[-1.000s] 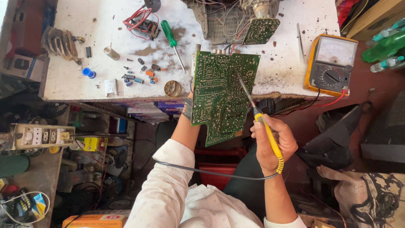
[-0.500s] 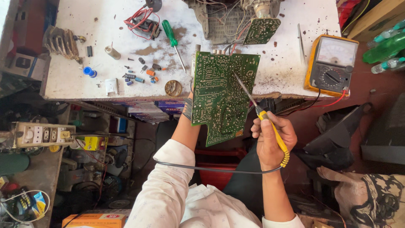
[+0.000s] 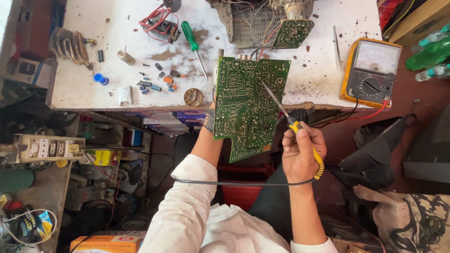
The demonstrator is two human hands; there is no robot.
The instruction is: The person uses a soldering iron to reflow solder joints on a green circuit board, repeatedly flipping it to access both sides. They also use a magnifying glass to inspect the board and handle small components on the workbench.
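Head view: our left hand point(image 3: 209, 119) grips the board point(image 3: 246, 105); our right hand point(image 3: 300, 154) grasps the iron point(image 3: 293, 124), tip on it.

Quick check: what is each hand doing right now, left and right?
Left hand: mostly hidden behind the green circuit board, gripping its edge.
Right hand: closed on the yellow-handled soldering iron, tip on the board.
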